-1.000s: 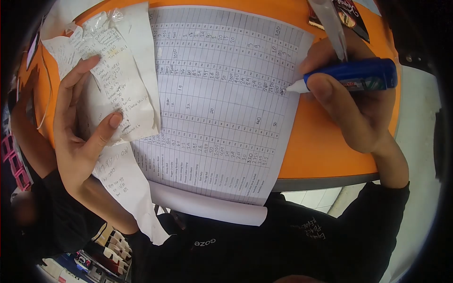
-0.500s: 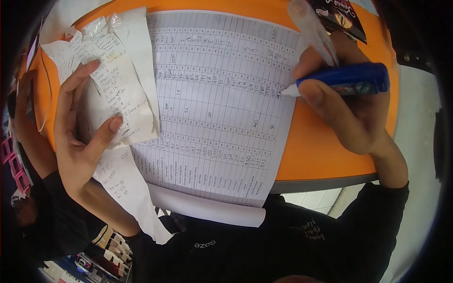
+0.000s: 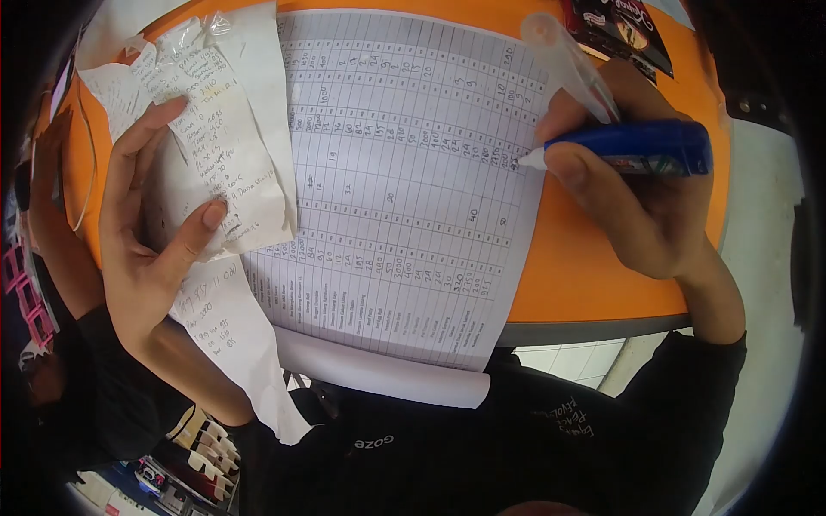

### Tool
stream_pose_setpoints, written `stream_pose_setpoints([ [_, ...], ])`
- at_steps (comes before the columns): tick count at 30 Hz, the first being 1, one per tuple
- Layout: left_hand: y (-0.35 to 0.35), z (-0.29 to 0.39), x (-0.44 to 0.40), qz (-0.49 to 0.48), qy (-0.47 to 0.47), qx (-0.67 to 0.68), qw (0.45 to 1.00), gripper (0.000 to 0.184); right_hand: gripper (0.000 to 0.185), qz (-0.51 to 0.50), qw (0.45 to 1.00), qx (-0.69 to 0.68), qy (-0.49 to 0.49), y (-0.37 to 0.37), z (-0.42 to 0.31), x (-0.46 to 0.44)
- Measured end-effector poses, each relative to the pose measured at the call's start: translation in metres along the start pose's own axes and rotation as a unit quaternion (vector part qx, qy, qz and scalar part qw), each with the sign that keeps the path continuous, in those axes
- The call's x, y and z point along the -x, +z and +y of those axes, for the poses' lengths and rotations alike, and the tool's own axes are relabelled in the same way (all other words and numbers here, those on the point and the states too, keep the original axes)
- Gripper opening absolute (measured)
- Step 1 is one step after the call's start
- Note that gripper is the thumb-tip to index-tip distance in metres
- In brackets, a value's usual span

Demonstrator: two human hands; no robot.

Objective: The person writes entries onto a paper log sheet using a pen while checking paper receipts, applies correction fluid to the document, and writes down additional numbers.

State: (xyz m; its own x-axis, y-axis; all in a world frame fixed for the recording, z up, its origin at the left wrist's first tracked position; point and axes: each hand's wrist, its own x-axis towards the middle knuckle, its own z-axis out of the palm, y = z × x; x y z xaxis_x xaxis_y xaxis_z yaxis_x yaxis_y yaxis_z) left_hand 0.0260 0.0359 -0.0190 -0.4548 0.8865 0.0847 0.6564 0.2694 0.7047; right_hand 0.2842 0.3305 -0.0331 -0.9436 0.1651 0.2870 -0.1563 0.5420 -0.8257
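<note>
My left hand (image 3: 159,258) holds a stack of crumpled handwritten paper slips (image 3: 245,185), thumb on top and fingers around the far side. A long torn strip (image 3: 228,335) hangs below it toward my lap. Beneath the slips lies a large printed table sheet (image 3: 413,198) with handwritten numbers, its near edge curled. Closed around a blue correction pen (image 3: 637,146), my right hand (image 3: 641,206) has the white tip at the sheet's right-hand numbers. A clear pen (image 3: 572,73) is also tucked between those fingers, pointing up and left.
The orange table (image 3: 602,297) has a dark near edge. A black and red packet (image 3: 619,30) lies at the far right. Another person's arm (image 3: 60,224) is at the left. Pink items (image 3: 26,292) and shelf-like white objects (image 3: 202,456) show beyond the table.
The blue correction pen has shifted slightly left since a second ago, with its tip still by the numbers. The clear pen has tilted further left. My left hand has barely moved.
</note>
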Motion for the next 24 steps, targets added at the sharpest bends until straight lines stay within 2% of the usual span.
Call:
stream_pose_setpoints([
  [3, 0.001, 0.000, 0.001, 0.004, 0.002, -0.001, 1.000, 0.074, 0.019, 0.017, 1.000, -0.014, 0.010, -0.001, 0.001, 0.001],
  [6, -0.001, -0.004, 0.000, 0.005, -0.004, 0.001, 1.000, 0.074, 0.018, -0.068, 0.996, 0.062, 0.001, -0.009, 0.002, -0.002],
  [9, -0.003, -0.011, 0.000, 0.004, -0.004, 0.012, 1.000, 0.074, 0.017, -0.010, 1.000, 0.010, 0.017, 0.005, -0.006, -0.010],
  [12, -0.004, -0.015, 0.000, 0.004, -0.004, 0.020, 1.000, 0.074, 0.018, -0.019, 0.998, 0.013, 0.053, 0.007, -0.006, -0.009],
  [24, -0.006, -0.013, -0.002, -0.004, -0.015, 0.021, 1.000, 0.073, 0.020, -0.030, 0.997, 0.014, 0.067, 0.007, -0.006, -0.009],
])
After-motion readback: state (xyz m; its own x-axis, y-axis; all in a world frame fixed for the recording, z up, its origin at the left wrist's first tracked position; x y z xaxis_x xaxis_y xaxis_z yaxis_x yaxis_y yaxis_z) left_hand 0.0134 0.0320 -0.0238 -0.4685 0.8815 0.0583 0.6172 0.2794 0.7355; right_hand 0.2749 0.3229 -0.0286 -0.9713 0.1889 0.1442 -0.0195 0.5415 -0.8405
